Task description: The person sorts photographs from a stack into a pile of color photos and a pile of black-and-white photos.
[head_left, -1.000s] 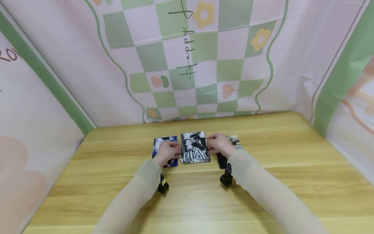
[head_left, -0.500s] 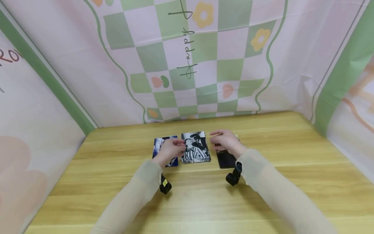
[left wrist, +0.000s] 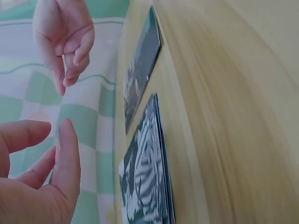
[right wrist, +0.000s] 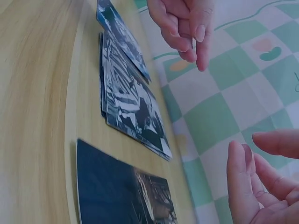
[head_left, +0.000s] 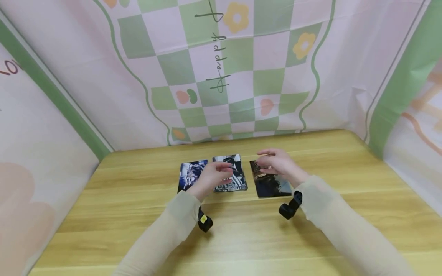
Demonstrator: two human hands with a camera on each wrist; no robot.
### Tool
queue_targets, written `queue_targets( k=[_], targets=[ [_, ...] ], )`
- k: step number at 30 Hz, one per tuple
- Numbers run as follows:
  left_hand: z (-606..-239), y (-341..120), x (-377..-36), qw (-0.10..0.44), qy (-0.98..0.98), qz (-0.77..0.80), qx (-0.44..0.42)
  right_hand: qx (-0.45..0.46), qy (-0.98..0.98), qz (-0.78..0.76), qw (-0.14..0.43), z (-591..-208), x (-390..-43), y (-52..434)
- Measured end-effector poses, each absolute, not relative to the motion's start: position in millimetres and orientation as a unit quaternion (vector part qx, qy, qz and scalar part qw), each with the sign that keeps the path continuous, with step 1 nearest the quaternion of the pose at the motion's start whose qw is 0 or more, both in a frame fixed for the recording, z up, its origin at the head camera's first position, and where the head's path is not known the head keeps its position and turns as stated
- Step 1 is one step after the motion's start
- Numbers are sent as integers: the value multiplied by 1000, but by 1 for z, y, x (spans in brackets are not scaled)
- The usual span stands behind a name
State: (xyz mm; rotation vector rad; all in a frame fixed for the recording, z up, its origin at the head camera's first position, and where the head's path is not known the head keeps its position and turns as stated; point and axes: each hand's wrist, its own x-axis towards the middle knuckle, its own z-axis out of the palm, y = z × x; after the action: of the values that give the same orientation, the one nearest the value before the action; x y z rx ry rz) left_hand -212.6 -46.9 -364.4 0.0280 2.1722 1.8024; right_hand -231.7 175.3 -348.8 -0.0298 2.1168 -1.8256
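Three spots of photo cards lie in a row on the table. On the left is a blue-and-white card (head_left: 189,172). At the centre is a neat stack of cards (head_left: 237,180), its top one a black-and-white picture with stripes. To the right lies a dark card (head_left: 271,188), brownish toward the top. My left hand (head_left: 215,176) hovers over the left part of the stack, fingers relaxed and holding nothing. Above the dark card, hiding part of it, is my right hand (head_left: 279,164), also with nothing between its fingers. Both wrist views show the hands raised off the cards.
The wooden table (head_left: 228,237) extends around the cards. Behind it hangs a green-and-white checkered curtain (head_left: 241,84). Black wrist cameras hang below each sleeve, near the tabletop.
Both hands have left the sides of the centre stack and moved right. The left hand now covers part of the stack; more of the dark card shows under the right hand.
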Motion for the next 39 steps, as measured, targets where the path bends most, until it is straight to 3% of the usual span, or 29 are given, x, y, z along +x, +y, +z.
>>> queue_targets(
  k=[18,39],
  targets=[
    [-392,-8,-204,189,684,704,6,-17,757,-627,183,-366,-219,222],
    [-401,8,-202,211,697,685,11,10,775,-605,183,-390,-219,258]
  ],
)
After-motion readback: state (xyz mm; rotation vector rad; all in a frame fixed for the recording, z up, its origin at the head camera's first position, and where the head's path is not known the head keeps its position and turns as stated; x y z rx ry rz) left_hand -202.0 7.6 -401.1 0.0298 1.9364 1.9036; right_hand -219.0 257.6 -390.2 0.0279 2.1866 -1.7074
